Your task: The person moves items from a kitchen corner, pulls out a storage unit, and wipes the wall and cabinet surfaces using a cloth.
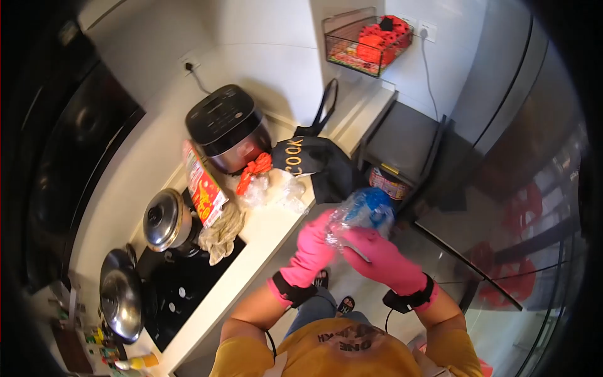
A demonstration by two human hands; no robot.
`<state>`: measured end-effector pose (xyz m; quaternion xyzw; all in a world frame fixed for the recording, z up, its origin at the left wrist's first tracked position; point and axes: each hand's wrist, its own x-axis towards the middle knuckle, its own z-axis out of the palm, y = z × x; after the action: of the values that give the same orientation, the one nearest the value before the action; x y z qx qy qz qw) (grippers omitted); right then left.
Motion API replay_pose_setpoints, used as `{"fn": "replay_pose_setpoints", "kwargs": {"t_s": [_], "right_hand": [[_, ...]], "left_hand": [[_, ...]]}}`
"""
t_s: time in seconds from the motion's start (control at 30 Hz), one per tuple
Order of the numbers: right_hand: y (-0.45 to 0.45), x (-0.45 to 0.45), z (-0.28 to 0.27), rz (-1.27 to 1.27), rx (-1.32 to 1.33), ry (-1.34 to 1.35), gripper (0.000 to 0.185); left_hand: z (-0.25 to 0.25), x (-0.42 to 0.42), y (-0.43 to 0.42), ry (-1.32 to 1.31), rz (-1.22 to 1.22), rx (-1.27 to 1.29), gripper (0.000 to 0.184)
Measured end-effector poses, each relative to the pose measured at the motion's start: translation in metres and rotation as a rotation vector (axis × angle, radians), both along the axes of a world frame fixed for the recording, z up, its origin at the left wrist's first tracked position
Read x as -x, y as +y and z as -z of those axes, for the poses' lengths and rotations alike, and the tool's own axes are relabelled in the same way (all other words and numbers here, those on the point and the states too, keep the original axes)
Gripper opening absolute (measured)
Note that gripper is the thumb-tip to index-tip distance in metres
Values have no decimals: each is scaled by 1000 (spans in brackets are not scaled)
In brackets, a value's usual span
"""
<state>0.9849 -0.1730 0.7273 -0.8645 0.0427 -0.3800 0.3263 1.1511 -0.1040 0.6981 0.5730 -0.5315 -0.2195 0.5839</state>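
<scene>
The gloved fingers of the left hand (316, 240) and right hand (378, 256) are closed together on a crinkled clear plastic bag (363, 212), which sits just ahead of them; motion blur hides the single fingertips. Blue shows inside the bag's far end. Both hands hang past the front edge of the tabletop (265, 234), over the pale floor (364, 294) that shows between the forearms. That edge runs slantwise to the left of the fingers, and a thin black edge (468, 269) slants by on the right. Just beyond the fingertips, limp black cloth (320, 162) lettered COOK drapes over the tabletop's corner. Farther left sit crumpled clear film (290, 193), a red knotted bag (256, 166), a rounded glossy rice cooker (229, 122), a flat red packet (204, 185) and a rumpled beige cloth (221, 234). Well left of the fingers, a round lidded metal pot (164, 220) stands by the smooth black hob (185, 294); far ahead hangs a wire basket (355, 45).
</scene>
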Motion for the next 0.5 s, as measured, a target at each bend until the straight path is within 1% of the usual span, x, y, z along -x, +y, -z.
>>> {"fn": "replay_pose_setpoints", "kwargs": {"t_s": [0.03, 0.07, 0.1, 0.13, 0.17, 0.2, 0.27, 0.3, 0.33, 0.4, 0.43, 0.47, 0.5], "right_hand": [[-3, -6, -1, 58, 84, -47, 29], [-8, -9, -8, 90, 84, -101, 33], [-14, -12, -19, 123, 87, -153, 36], [-23, -14, -23, 154, 94, -203, 40], [-36, -19, -15, 148, -25, -245, 46], [-48, -26, -7, 184, -133, -265, 45], [-76, -42, 13, 258, -344, -315, 44], [-91, -59, 39, 293, -491, -372, 39], [-109, -73, 68, 326, -664, -380, 37], [-144, -94, 131, 376, -1016, -396, 33], [-164, -102, 170, 468, -1086, -447, 32], [-185, -108, 211, 555, -1153, -503, 31], [-199, -115, 231, 640, -1219, -566, 31]], "left_hand": [[-14, -12, -7, -339, -86, 91, 39], [-16, -28, -17, -334, -153, 173, 40], [-17, -48, -32, 26, -152, 272, 41], [-21, -71, -49, 319, -150, 413, 42], [-31, -95, -66, 449, -172, 534, 43], [-42, -130, -78, 552, -113, 609, 43], [-70, -158, -120, 190, -385, 634, 41], [-83, -171, -141, 27, -544, 637, 40], [-89, -186, -163, -252, -741, 553, 41], [-79, -217, -213, -215, -603, 581, 39], [-66, -237, -234, -197, -540, 599, 38], [-43, -262, -249, -592, -760, 422, 35], [-26, -275, -257, -645, -790, 79, 36]]}}
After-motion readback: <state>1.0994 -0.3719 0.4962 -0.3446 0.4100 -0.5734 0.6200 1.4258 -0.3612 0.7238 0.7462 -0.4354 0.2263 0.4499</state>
